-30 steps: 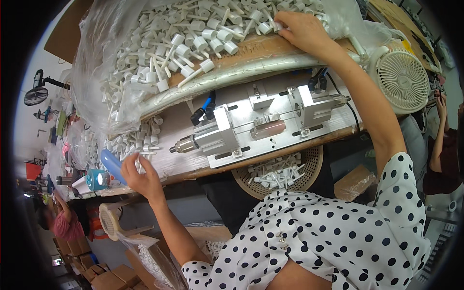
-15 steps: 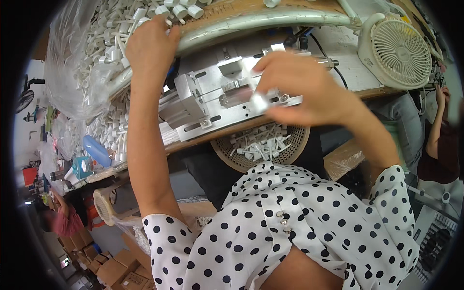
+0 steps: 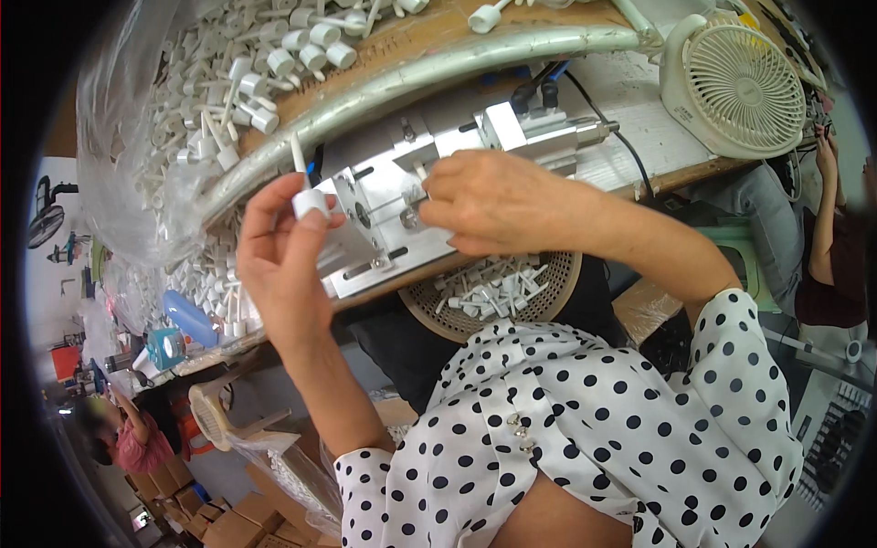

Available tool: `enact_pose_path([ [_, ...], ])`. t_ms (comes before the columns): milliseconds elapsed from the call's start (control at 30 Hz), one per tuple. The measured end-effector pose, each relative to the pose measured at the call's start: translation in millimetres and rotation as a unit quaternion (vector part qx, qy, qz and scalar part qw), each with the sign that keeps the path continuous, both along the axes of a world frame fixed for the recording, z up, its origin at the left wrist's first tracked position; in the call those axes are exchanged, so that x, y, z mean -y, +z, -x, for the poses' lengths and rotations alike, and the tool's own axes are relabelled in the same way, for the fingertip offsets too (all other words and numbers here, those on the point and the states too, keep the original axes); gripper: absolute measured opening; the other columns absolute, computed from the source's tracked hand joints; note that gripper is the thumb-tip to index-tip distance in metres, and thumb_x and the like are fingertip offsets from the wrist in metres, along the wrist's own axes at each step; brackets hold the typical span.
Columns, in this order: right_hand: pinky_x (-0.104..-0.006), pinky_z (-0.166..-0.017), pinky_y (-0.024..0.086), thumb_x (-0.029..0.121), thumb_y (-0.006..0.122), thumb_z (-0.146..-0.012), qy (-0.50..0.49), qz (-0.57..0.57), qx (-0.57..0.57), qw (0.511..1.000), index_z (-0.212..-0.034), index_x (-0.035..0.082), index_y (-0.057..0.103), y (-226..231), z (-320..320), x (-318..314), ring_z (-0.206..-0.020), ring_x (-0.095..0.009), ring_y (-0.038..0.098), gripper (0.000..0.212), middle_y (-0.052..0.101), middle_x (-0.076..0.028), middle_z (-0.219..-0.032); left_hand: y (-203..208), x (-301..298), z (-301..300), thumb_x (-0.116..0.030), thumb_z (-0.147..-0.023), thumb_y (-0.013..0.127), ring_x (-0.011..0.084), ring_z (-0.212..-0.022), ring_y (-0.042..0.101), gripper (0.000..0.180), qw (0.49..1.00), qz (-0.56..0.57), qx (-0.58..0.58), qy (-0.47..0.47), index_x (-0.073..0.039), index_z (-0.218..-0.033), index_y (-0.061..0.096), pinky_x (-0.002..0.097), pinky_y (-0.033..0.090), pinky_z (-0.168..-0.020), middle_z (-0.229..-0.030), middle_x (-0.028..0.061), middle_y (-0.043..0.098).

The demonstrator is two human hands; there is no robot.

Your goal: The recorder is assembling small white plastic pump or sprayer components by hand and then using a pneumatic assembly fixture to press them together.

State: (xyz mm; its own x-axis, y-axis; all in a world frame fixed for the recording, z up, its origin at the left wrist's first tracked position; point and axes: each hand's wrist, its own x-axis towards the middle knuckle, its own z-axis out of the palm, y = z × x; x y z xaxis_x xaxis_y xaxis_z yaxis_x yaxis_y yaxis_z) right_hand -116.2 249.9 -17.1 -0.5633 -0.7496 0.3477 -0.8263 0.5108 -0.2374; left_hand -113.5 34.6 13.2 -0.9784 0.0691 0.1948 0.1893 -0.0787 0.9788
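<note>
Between the thumb and fingers of my left hand (image 3: 288, 251) is a white plastic cap with a thin stem (image 3: 311, 203), its stem pointing up and away. That hand is just left of a silver metal fixture (image 3: 402, 247) bolted on the bench. My right hand (image 3: 493, 203) is over the middle of the fixture with its fingers curled together; whatever they pinch is hidden, though a small pale tip shows by the index finger. Below the bench edge, a beige perforated basket (image 3: 571, 283) holds many similar white stemmed caps (image 3: 493, 288).
Behind a pale rounded rail (image 3: 438, 68) lies a big heap of white stemmed caps (image 3: 301, 46), partly under clear plastic. A white fan (image 3: 735, 87) stands at the right, with a black cable (image 3: 630, 137) beside the fixture. Other people work at both sides.
My left hand has come back from the heap toward me with a stemmed cap in its fingers. My right hand has moved left and settled at the middle of the fixture.
</note>
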Motion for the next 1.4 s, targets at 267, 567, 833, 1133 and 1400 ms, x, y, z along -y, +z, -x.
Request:
enact_pose_path([
  [267, -0.0360, -0.065, 0.046, 0.027, 0.065, -0.069, -0.317, 0.073, -0.199, 0.924, -0.086, 0.002, 0.063, 70, 78, -71, -0.077, -0.031, 0.059, 0.030, 0.061, -0.016, -0.082, -36, -37, -35, 0.004, -0.067, 0.063, 0.0201, -0.093, 0.054, 0.031, 0.957, 0.231, -0.175, 0.025, 0.001, -0.098, 0.059, 0.0283, 0.047, -0.073, -0.107, 0.0111, 0.049],
  [567, -0.0394, -0.070, 0.046, 0.017, 0.059, -0.070, -0.284, 0.057, -0.067, 0.955, -0.085, 0.001, 0.064, 55, 83, -72, -0.077, -0.035, 0.059, 0.022, 0.061, -0.021, -0.081, -56, -65, -31, 0.001, -0.069, 0.062, 0.0347, -0.093, 0.052, 0.031, 0.863, 0.421, -0.279, 0.007, 0.002, -0.099, 0.055, 0.0386, 0.044, -0.079, -0.107, 0.0184, 0.050],
  [833, -0.0258, -0.067, 0.047, 0.010, 0.068, -0.073, -0.211, 0.157, -0.075, 0.962, -0.093, 0.001, 0.062, 62, 18, -62, -0.074, -0.015, 0.059, 0.023, 0.062, -0.005, -0.085, -53, -71, -37, -0.001, -0.070, 0.063, 0.0349, -0.092, 0.052, 0.032, 0.857, 0.450, -0.252, -0.008, 0.003, -0.101, 0.052, 0.0385, 0.044, -0.078, -0.106, 0.0191, 0.050],
  [1133, -0.0320, -0.067, 0.046, 0.010, 0.068, -0.068, 0.017, 0.206, 0.000, 0.978, -0.088, 0.004, 0.060, 24, -22, -28, -0.079, -0.022, 0.055, 0.023, 0.055, -0.007, -0.080, 29, -32, 136, -0.027, -0.076, 0.061, 0.0207, -0.075, 0.057, 0.025, 0.720, 0.473, -0.455, 0.226, -0.008, -0.094, 0.064, 0.0325, 0.045, -0.065, -0.087, 0.0104, 0.058],
  [1400, -0.0323, -0.068, 0.046, 0.008, 0.054, -0.067, 0.015, 0.067, -0.121, 0.990, -0.066, 0.003, 0.051, -15, 0, 0, -0.072, -0.022, 0.054, 0.006, 0.051, -0.007, -0.070, 18, -27, 173, -0.016, -0.071, 0.061, 0.0300, -0.067, 0.057, 0.018, 0.740, 0.550, -0.371, 0.108, -0.004, -0.084, 0.063, 0.0425, 0.044, -0.064, -0.080, 0.0129, 0.062],
])
